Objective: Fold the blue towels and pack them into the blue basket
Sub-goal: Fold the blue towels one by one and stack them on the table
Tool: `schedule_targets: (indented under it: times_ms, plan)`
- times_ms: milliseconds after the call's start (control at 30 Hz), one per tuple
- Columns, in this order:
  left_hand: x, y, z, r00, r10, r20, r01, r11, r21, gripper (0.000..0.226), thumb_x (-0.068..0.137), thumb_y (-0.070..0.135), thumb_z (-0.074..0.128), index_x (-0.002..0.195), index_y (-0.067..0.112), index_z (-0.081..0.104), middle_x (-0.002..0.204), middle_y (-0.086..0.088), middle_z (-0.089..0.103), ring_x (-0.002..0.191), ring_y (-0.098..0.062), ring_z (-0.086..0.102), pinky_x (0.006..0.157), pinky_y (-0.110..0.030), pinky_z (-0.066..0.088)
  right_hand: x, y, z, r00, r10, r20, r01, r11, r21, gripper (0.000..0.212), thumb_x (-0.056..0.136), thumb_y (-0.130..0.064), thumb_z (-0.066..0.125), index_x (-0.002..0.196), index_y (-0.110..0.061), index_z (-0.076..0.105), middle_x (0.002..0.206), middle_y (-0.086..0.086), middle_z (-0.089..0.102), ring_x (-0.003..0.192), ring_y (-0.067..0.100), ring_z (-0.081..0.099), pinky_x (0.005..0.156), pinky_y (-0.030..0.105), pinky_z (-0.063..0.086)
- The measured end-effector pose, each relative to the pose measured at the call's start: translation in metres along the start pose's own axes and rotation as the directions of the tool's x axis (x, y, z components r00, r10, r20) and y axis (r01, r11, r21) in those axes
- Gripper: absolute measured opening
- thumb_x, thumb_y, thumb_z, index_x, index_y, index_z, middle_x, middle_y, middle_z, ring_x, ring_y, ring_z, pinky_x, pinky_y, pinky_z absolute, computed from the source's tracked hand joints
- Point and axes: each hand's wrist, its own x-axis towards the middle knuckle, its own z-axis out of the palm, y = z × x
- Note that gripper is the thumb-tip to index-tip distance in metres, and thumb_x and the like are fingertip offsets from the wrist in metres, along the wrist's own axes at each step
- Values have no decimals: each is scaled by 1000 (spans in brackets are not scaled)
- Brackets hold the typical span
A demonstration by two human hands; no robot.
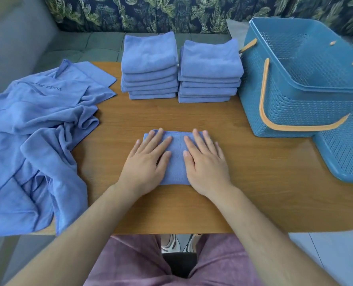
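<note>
A small folded blue towel (176, 162) lies flat near the front middle of the wooden table (254, 178). My left hand (146, 164) presses on its left half with straight, spread fingers. My right hand (205, 162) presses on its right half the same way. Behind it stand two stacks of folded blue towels, a left stack (149, 65) and a right stack (209, 71). A heap of unfolded blue towels (31, 141) covers the table's left side. The blue basket (303, 79) with orange handles stands at the right, tilted, showing nothing inside.
A blue perforated lid or tray (345, 149) lies under the basket's near right side. A sofa with a leaf-patterned back (150, 13) runs behind the table. Bare wood shows between the folded towel and the stacks.
</note>
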Motion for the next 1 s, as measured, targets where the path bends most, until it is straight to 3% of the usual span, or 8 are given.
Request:
schedule_targets:
  times_ms: [100, 167, 267, 433, 600, 833, 933, 1000]
  plan:
    - [-15, 4, -7, 972, -221, -74, 228, 969, 93, 60, 100, 60, 28, 154, 36, 32, 162, -10, 25, 150, -29, 22, 119, -45, 23, -12, 7, -8, 988, 150, 39, -150, 989, -8, 55, 106, -50, 23, 159, -35, 22, 168, 14, 6, 155, 30, -6, 125, 45, 0]
    - [-26, 16, -11, 962, -256, -91, 267, 955, 133, 63, 97, 60, 34, 152, 28, 37, 149, -11, 44, 136, -32, 38, 107, -46, 38, -20, 4, -10, 985, 168, -24, -169, 986, -15, 52, 105, -46, 30, 155, -31, 36, 158, 18, 33, 152, 36, 12, 123, 49, 10]
    - [-25, 28, -19, 952, -303, 35, 304, 952, -31, 59, 98, 47, 51, 150, 24, 39, 135, -3, 49, 125, -27, 42, 102, -39, 40, -24, -2, -8, 979, 128, -156, -118, 990, 76, 40, 96, -33, 54, 134, -20, 62, 128, 9, 59, 127, 36, 47, 106, 50, 38]
    - [-14, 33, -37, 893, -434, 121, 447, 816, -366, 43, 97, 24, 59, 140, 25, 52, 129, 3, 49, 88, -1, 51, 62, -8, 35, -26, -7, -22, 975, 201, -93, -142, 891, 432, 40, 96, -9, 53, 134, -20, 59, 141, -6, 42, 117, 20, 55, 96, 30, 47]
    - [-5, 49, -59, 900, -436, 25, 384, 765, -517, 37, 95, 17, 62, 132, 25, 62, 113, 11, 59, 98, -5, 56, 78, -14, 38, -20, -4, -57, 974, 186, -130, -85, 830, 551, 44, 95, -3, 49, 136, -17, 58, 136, -16, 37, 123, 3, 45, 97, 8, 33]
    - [98, 92, -137, 946, -277, -168, 153, 840, -521, 37, 96, 14, 57, 131, 28, 62, 113, 11, 59, 97, -6, 52, 78, -16, 36, 67, 4, -175, 966, 104, -238, -26, 951, 309, 50, 92, -10, 51, 141, -17, 52, 150, -3, 33, 123, 26, 52, 101, 38, 44]
    - [170, 103, -159, 958, -236, -164, 123, 851, -510, 49, 94, 3, 44, 134, 27, 60, 103, 3, 59, 64, -9, 51, 51, -18, 35, 127, 12, -212, 966, 71, -250, -27, 984, 175, 49, 91, -9, 51, 140, -10, 49, 147, 3, 32, 115, 35, 54, 92, 43, 47]
    - [207, 109, -164, 958, -259, -120, 159, 832, -531, 56, 90, -4, 38, 135, 22, 59, 96, -3, 57, 58, -14, 46, 46, -22, 31, 162, 18, -222, 977, 81, -200, -59, 992, 114, 54, 91, -5, 52, 143, -7, 41, 145, 6, 30, 102, 35, 53, 80, 38, 44]
